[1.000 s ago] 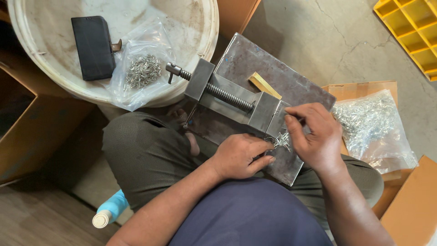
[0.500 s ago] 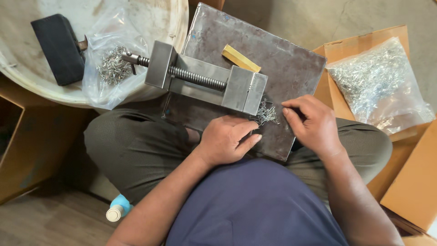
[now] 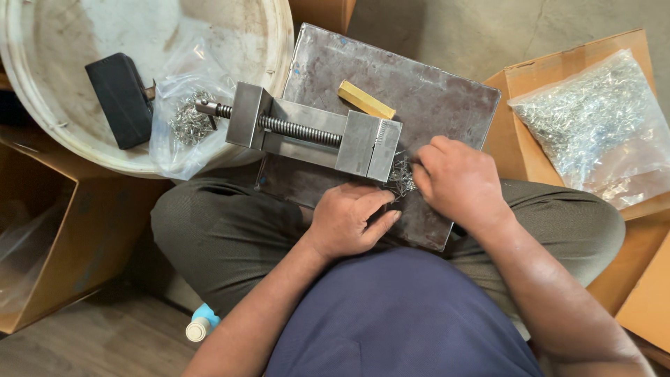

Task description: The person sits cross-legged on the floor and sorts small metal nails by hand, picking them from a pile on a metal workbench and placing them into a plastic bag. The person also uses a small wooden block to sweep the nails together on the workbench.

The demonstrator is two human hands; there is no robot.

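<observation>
Pinched fingertips of the right hand [image 3: 460,183] pick among clips [image 3: 400,176] at the vise's [image 3: 314,131] 4 o'clock; left hand [image 3: 347,220], loosely curled and empty, should steady the plate [image 3: 419,98].

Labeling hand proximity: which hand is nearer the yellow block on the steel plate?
Right. The right hand sits just below and right of the yellow block, by the vise jaw. The left hand is lower, at the plate's near edge, farther away.
</observation>
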